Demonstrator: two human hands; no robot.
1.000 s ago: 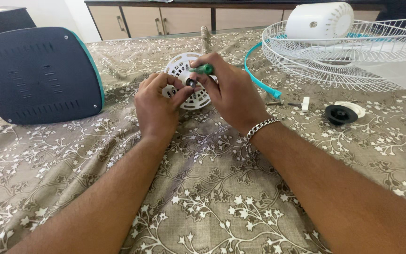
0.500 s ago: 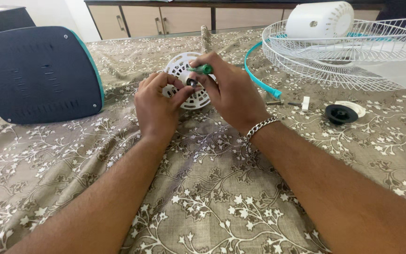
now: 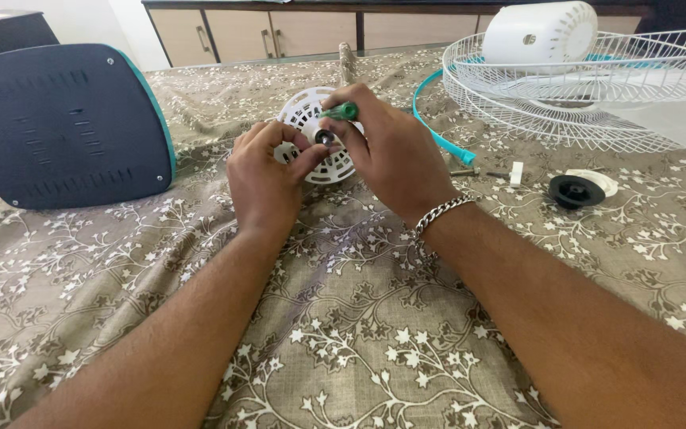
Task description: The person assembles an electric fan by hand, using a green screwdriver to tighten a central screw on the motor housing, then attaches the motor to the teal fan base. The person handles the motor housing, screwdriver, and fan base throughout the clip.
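Nearest the camera, two bare forearms run up over a brown cloth (image 3: pixel 343 334) printed with white flowering branches; the lower edge cuts both arms off above the elbow; the right wrist wears a silver chain bracelet (image 3: pixel 441 213).

Further in, the left hand (image 3: pixel 267 179) curls around the near left edge of a round white slotted cover (image 3: pixel 311 143), thumb and forefinger pinched at its centre; the right hand (image 3: pixel 387 151) closes around a green-handled screwdriver (image 3: pixel 341 112), of which only the handle end shows; the shaft and tip are hidden behind the fingers, and the small dark part at the cover's hub is hard to make out; the hands hide much of the cover, which stands on edge on the cloth at mid-distance, centre of the scene.

To the right lie a black round cap (image 3: pixel 574 192) on a white disc, a small white piece (image 3: pixel 516 174) and a screw-like bit too small to tell.

Far left stands a dark blue vented panel (image 3: pixel 61 123) with a teal rim, cut off by the left edge; far right, a white wire grille (image 3: pixel 589 87) with a white slotted housing (image 3: pixel 540 32) on it, and a teal band (image 3: pixel 438 131) curving beside it; beyond, wooden cupboard doors (image 3: pixel 279 32).
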